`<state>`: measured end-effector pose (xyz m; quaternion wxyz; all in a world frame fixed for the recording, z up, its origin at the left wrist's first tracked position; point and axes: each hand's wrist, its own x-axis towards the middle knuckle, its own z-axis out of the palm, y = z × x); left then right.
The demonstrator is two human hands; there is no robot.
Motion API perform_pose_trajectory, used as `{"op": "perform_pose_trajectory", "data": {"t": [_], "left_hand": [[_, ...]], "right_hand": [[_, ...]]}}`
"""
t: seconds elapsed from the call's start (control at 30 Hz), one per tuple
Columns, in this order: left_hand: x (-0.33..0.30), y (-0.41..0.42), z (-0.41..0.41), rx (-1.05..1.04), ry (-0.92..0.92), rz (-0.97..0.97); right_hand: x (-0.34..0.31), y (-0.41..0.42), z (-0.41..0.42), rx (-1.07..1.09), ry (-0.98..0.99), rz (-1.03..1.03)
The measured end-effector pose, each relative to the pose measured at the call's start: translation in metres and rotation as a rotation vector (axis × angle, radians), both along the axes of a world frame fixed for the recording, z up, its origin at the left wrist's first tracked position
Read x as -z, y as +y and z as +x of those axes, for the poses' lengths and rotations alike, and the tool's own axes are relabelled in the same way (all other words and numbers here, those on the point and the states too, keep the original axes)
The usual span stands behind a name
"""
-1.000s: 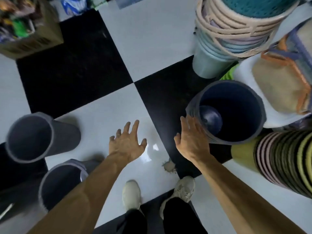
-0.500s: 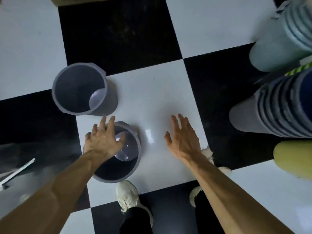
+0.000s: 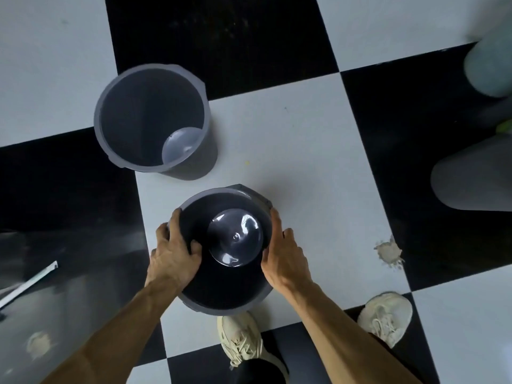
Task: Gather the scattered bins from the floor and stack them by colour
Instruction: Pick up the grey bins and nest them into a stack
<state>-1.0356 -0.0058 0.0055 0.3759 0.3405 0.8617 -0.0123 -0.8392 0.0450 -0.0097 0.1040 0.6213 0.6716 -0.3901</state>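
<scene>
Below me I see a floor [image 3: 291, 139] of large black and white tiles, with a chipped, crumbly patch [image 3: 388, 252] at one tile corner on the right. Both of my hands are on a grey bin [image 3: 221, 284] standing on the white tile just ahead of my shoes [image 3: 241, 339]. My left hand [image 3: 173, 254] has its grip curled over the rim, thumb inside and fingers outside. My right hand [image 3: 285, 256] lies against the opposite side, fingers wrapped along the outer wall and thumb at the rim. A second grey bin [image 3: 151, 120] stands upright and apart from the first, further ahead to the left, untouched. At the right edge I can make out the blurred ends of stacked bins [image 3: 471, 178], one grey and one pale blue-green. A white strip [image 3: 27, 284] lies on the dark tile at far left.
</scene>
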Motion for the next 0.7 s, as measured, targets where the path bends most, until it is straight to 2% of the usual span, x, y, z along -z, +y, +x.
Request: {"op": "perform_pose_trajectory", "data": {"t": [0.17, 0.27, 0.43, 0.57, 0.7], "left_hand": [[-0.022, 0.023, 0.008, -0.107, 0.079, 0.117], [-0.051, 0.057, 0.016, -0.242, 0.079, 0.177], [-0.116, 0.111, 0.043, -0.352, -0.031, 0.417], [-0.159, 0.148, 0.089, -0.399, -0.212, 0.637], [-0.212, 0.192, 0.148, -0.341, -0.311, 0.719]], "right_hand": [[-0.033, 0.024, 0.005, 0.106, 0.041, 0.056], [-0.063, 0.056, 0.020, 0.305, 0.137, 0.131], [-0.129, 0.107, 0.063, 0.636, 0.362, 0.252], [-0.172, 0.138, 0.103, 0.724, 0.444, 0.313], [-0.226, 0.168, 0.156, 0.687, 0.449, 0.422]]}}
